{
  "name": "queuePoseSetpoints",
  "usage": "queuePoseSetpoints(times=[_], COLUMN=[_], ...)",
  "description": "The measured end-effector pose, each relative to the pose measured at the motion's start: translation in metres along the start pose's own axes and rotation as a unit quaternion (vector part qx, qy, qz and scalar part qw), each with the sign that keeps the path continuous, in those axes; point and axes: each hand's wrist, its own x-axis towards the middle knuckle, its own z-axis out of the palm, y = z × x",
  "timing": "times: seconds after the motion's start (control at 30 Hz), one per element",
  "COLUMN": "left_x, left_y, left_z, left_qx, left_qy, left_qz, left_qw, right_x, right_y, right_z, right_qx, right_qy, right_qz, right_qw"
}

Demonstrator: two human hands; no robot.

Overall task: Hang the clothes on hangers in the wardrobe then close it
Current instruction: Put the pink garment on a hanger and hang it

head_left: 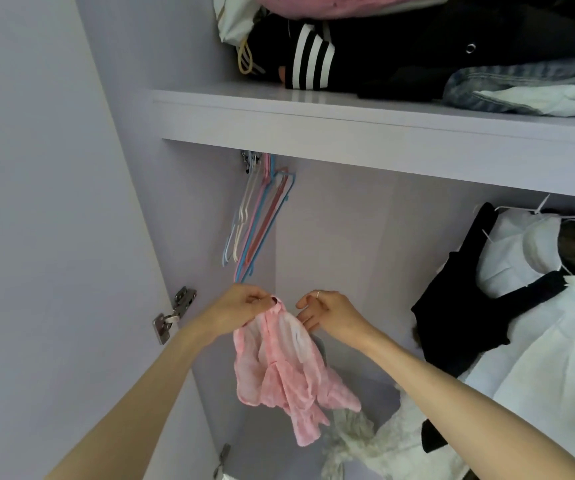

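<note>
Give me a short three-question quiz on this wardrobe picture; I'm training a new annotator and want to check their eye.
1. True or false: the left hand grips the pink garment at its top.
2. Where do the empty hangers hang? A) at the left end under the shelf B) among the white clothes C) on the door hinge
3. Fill in: the right hand wears a ____ on one finger.

Key:
1. True.
2. A.
3. ring. That hand is beside the garment; whether it touches the fabric cannot be told.
</note>
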Motion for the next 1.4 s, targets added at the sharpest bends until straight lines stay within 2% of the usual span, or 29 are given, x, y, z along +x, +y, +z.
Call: queuePoseSetpoints(times=[0.13,0.2,0.3,0.43,0.57,0.7,0.83,0.93,1.03,1.1,1.2,1.33,1.4], left_x=[0.003,0.007,0.010,0.012,0.014,0.011,0.014,0.013,0.011,0.014,0.017,0.013,0.011], left_y=[0.001,0.007,0.013,0.014,0.010,0.003,0.002,-0.001,-0.010,-0.022,-0.030,-0.024,-0.022], left_z=[0.009,0.012,0.012,0.013,0.012,0.009,0.008,0.003,0.001,0.003,0.006,0.003,0.002], left_qx=[-0.083,-0.110,-0.121,-0.119,-0.138,-0.130,-0.135,-0.097,0.033,0.112,0.155,0.140,0.119], left_qy=[0.044,0.058,0.061,0.065,0.076,0.051,0.045,-0.017,-0.066,-0.019,0.071,0.144,0.169], left_qz=[-0.007,0.003,0.008,0.009,0.003,-0.018,-0.025,-0.010,0.035,0.098,0.165,0.195,0.206], left_qw=[0.996,0.992,0.991,0.991,0.987,0.990,0.990,0.995,0.997,0.989,0.971,0.960,0.956], right_x=[-0.002,-0.003,0.000,0.006,0.014,0.017,0.020,0.026,0.028,0.029,0.029,0.023,0.022], right_y=[0.003,0.006,0.007,0.003,0.004,0.007,0.006,0.011,0.013,0.015,0.010,0.000,-0.005], right_z=[0.003,0.012,0.023,0.029,0.022,0.011,0.006,-0.003,-0.013,-0.016,-0.018,-0.019,-0.019], right_qx=[-0.069,-0.048,0.022,-0.012,0.005,-0.044,-0.040,0.009,0.072,0.091,0.119,0.170,0.150], right_qy=[-0.012,-0.014,-0.023,-0.011,-0.007,-0.015,-0.015,-0.003,-0.004,0.004,0.023,-0.047,-0.099], right_qz=[-0.066,-0.062,-0.036,-0.060,-0.059,-0.071,-0.069,-0.037,0.030,0.062,0.079,0.055,0.050], right_qw=[0.995,0.997,0.999,0.998,0.998,0.996,0.997,0.999,0.997,0.994,0.989,0.983,0.982])
